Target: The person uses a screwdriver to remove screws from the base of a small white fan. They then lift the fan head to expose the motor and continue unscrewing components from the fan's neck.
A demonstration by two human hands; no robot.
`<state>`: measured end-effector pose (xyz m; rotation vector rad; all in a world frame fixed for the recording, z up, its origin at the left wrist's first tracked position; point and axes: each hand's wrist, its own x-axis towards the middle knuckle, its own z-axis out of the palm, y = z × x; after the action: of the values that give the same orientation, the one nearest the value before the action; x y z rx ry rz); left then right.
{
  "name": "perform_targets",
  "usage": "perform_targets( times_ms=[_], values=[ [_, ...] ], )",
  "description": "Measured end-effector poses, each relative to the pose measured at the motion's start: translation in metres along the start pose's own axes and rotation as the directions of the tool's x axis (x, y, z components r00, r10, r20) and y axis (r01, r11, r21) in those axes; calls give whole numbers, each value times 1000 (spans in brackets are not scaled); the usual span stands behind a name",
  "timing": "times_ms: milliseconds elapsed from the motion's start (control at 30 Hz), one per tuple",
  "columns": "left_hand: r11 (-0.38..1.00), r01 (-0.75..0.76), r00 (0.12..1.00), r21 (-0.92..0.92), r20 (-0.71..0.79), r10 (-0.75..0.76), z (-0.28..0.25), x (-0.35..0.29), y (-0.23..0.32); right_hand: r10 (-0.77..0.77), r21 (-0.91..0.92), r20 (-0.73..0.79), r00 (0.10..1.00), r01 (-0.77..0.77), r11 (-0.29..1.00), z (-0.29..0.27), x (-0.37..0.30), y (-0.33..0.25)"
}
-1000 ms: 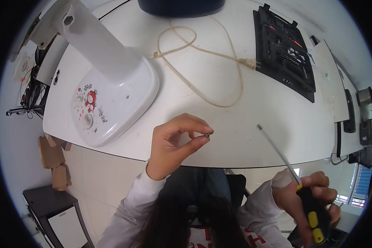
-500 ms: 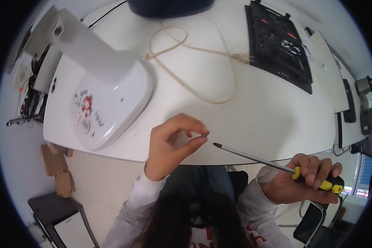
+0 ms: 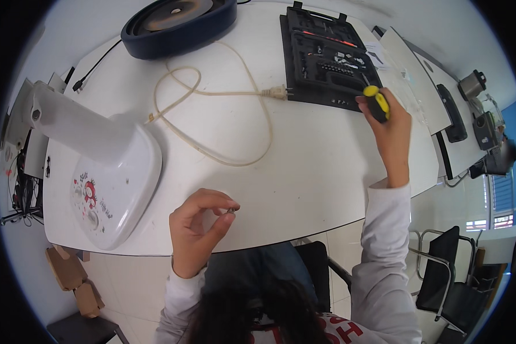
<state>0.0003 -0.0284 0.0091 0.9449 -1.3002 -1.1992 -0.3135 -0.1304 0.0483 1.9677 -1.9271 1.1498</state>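
The left hand [image 3: 188, 232] pinches a small metal part [image 3: 231, 210] above the desk [image 3: 304, 172], its grip closed to the part's width, while the right hand [image 3: 394, 135] wraps its grip around a screwdriver's [image 3: 376, 104] handle beside the open tool case [image 3: 307, 90].

We hold our bare left hand [image 3: 192, 232] low, thumb [image 3: 217, 231] and index finger [image 3: 206, 199] meeting at the tips in a fine pinch, a rounded gap behind them. Our left forearm [image 3: 180, 298], in a loose off-white fabric sleeve [image 3: 184, 286], slants up from the lower edge. We have our right forearm [image 3: 384, 241], in a matching sleeve [image 3: 381, 264], stretched much farther forward, our bare right hand [image 3: 393, 132] curled in a grip, its thumb side facing left
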Motion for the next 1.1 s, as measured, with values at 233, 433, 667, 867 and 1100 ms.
perform_targets(
  times_ms=[233,433,667,867,1100],
  values=[
    [1000,-7,1000,12,9,7,1,0,-1,122,-273,77,990,-97,957,24,6,25],
    [994,-22,1000,103,11,21,4,1,-1,152,-305,133,979,-106,946,28,5,19],
    [900,-127,985,416,163,64,18,16,16,40,-263,91,995,-15,965,35,3,21],
    [743,-405,902,534,364,230,57,86,43,103,-297,49,993,-84,951,24,1,28],
    [446,-459,879,768,319,355,112,171,-22,130,-276,-2,991,-126,953,17,1,31]
  ],
)
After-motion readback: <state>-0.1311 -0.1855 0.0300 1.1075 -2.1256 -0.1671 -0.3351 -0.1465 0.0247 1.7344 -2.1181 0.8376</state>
